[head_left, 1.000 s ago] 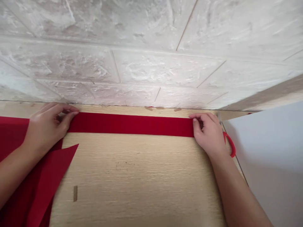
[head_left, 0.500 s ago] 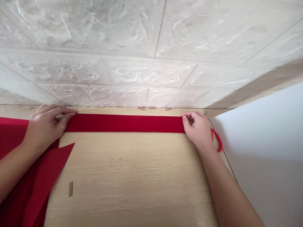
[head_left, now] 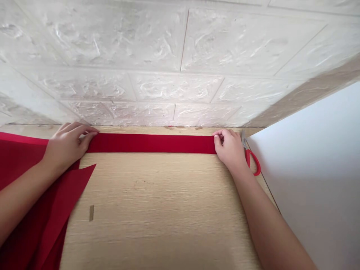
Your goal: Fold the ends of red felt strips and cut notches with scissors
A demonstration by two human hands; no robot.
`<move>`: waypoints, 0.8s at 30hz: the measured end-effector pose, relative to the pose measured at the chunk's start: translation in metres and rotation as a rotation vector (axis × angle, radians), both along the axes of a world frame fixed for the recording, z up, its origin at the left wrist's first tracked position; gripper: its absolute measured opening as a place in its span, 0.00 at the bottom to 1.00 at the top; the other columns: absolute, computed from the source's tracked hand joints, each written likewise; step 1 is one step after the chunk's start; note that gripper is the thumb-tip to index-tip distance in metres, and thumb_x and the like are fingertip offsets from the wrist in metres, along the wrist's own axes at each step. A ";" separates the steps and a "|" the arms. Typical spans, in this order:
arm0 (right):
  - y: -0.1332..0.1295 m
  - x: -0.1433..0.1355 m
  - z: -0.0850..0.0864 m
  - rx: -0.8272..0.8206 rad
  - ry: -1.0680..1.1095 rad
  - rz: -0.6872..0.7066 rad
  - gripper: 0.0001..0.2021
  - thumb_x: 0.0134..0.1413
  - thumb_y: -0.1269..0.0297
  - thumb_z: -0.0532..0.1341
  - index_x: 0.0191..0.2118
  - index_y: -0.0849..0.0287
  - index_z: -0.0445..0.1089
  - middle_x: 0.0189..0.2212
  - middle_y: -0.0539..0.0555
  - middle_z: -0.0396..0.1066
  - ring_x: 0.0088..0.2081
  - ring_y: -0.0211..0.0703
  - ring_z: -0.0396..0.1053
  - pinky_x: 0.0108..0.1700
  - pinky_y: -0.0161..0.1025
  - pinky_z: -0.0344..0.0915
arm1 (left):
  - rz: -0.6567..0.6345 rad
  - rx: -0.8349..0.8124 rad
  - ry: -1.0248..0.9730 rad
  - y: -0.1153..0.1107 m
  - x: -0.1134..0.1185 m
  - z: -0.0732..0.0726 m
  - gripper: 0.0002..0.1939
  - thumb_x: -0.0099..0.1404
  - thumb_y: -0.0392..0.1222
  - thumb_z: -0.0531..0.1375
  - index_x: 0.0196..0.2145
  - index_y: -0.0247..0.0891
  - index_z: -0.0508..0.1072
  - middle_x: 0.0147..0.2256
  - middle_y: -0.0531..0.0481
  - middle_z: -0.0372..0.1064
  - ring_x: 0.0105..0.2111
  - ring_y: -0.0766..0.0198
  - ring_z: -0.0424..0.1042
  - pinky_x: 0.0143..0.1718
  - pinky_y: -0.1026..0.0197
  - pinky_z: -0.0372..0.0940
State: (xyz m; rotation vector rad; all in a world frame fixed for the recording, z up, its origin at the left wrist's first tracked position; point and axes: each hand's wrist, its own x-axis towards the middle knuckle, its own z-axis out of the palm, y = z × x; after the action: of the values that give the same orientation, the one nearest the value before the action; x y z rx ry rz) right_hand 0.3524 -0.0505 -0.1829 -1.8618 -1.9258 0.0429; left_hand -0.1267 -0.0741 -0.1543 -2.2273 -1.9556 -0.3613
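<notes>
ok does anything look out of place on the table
Only small things: a brown strip sits alone on the table, and brown bits lie by the wall. They look stray, though I can't tell if they're stuck down. The red band looks flat and straight.

The red strip (head_left: 152, 143) has its ends covered by the left hand (head_left: 70, 142) and right hand (head_left: 229, 150).
Left of the strip, red sheeting (head_left: 60, 204) runs out of view, partly under the left forearm (head_left: 25, 195); right of it, the scissors (head_left: 248, 154) are partly hidden; on its near side, dark specks (head_left: 144, 182) are too small to identify.
</notes>
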 end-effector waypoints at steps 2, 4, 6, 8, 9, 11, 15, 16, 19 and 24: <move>-0.002 -0.002 0.001 -0.002 -0.033 0.001 0.11 0.63 0.67 0.53 0.40 0.57 0.73 0.41 0.62 0.77 0.44 0.57 0.69 0.51 0.54 0.64 | -0.025 0.005 0.079 -0.001 0.002 0.001 0.21 0.77 0.50 0.46 0.40 0.40 0.76 0.42 0.43 0.77 0.45 0.51 0.74 0.42 0.53 0.68; -0.004 -0.005 0.003 -0.003 -0.061 0.001 0.11 0.64 0.67 0.52 0.41 0.58 0.73 0.42 0.64 0.75 0.45 0.59 0.67 0.51 0.56 0.63 | -0.040 0.009 0.141 -0.001 0.003 0.002 0.21 0.77 0.48 0.45 0.40 0.39 0.76 0.43 0.42 0.76 0.45 0.51 0.73 0.39 0.55 0.67; -0.006 -0.008 0.006 -0.010 -0.112 -0.007 0.13 0.65 0.66 0.51 0.42 0.58 0.73 0.43 0.66 0.74 0.45 0.61 0.67 0.51 0.57 0.62 | -0.049 0.009 0.164 -0.001 0.003 0.002 0.21 0.78 0.48 0.45 0.40 0.39 0.75 0.43 0.43 0.76 0.45 0.52 0.73 0.38 0.56 0.66; -0.007 -0.011 0.008 -0.016 -0.180 -0.016 0.14 0.66 0.66 0.50 0.43 0.59 0.73 0.43 0.66 0.73 0.45 0.61 0.66 0.49 0.56 0.63 | -0.064 0.009 0.193 -0.001 0.003 0.002 0.21 0.78 0.48 0.44 0.41 0.39 0.75 0.44 0.43 0.75 0.45 0.53 0.72 0.39 0.56 0.66; -0.008 -0.012 0.009 -0.013 -0.209 -0.016 0.15 0.66 0.66 0.49 0.43 0.59 0.74 0.43 0.66 0.73 0.45 0.61 0.66 0.49 0.56 0.63 | -0.071 0.011 0.205 -0.002 0.003 0.003 0.21 0.78 0.47 0.44 0.42 0.39 0.75 0.44 0.42 0.75 0.44 0.54 0.71 0.40 0.56 0.66; -0.008 -0.013 0.009 0.001 -0.234 -0.010 0.15 0.67 0.66 0.49 0.43 0.58 0.74 0.42 0.66 0.73 0.44 0.60 0.66 0.48 0.55 0.63 | -0.081 0.017 0.226 -0.002 0.004 0.004 0.21 0.78 0.47 0.44 0.43 0.37 0.75 0.44 0.41 0.76 0.44 0.53 0.71 0.42 0.55 0.66; -0.008 -0.011 0.009 0.009 -0.190 -0.016 0.13 0.66 0.64 0.51 0.42 0.58 0.73 0.43 0.66 0.73 0.45 0.60 0.66 0.49 0.55 0.63 | -0.092 0.018 0.239 -0.003 0.006 0.005 0.20 0.78 0.45 0.44 0.41 0.38 0.74 0.40 0.42 0.75 0.43 0.53 0.71 0.37 0.57 0.64; -0.009 -0.011 0.012 0.015 -0.176 -0.024 0.14 0.67 0.63 0.51 0.42 0.59 0.73 0.43 0.66 0.73 0.45 0.61 0.67 0.49 0.56 0.64 | -0.096 0.015 0.238 -0.003 0.006 0.005 0.20 0.78 0.44 0.44 0.41 0.39 0.74 0.40 0.42 0.75 0.43 0.54 0.71 0.36 0.57 0.63; -0.015 -0.016 0.029 0.098 -0.164 -0.043 0.17 0.69 0.61 0.48 0.42 0.60 0.74 0.42 0.67 0.74 0.46 0.62 0.68 0.51 0.57 0.64 | -0.102 0.006 0.229 -0.002 0.004 0.003 0.18 0.78 0.42 0.45 0.40 0.40 0.74 0.40 0.42 0.75 0.44 0.54 0.71 0.36 0.57 0.63; -0.036 -0.092 0.073 0.188 -0.135 0.276 0.20 0.72 0.55 0.48 0.46 0.56 0.76 0.45 0.64 0.77 0.49 0.59 0.70 0.56 0.57 0.65 | -0.098 0.001 0.222 0.001 -0.001 -0.003 0.19 0.78 0.41 0.43 0.40 0.39 0.73 0.42 0.41 0.74 0.45 0.53 0.71 0.36 0.56 0.63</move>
State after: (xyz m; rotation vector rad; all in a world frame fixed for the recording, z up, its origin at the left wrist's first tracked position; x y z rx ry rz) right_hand 0.2601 -0.0861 -0.1102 -1.5027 -2.1853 -0.1753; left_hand -0.1282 -0.0732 -0.1574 -2.2585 -1.7390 -0.1197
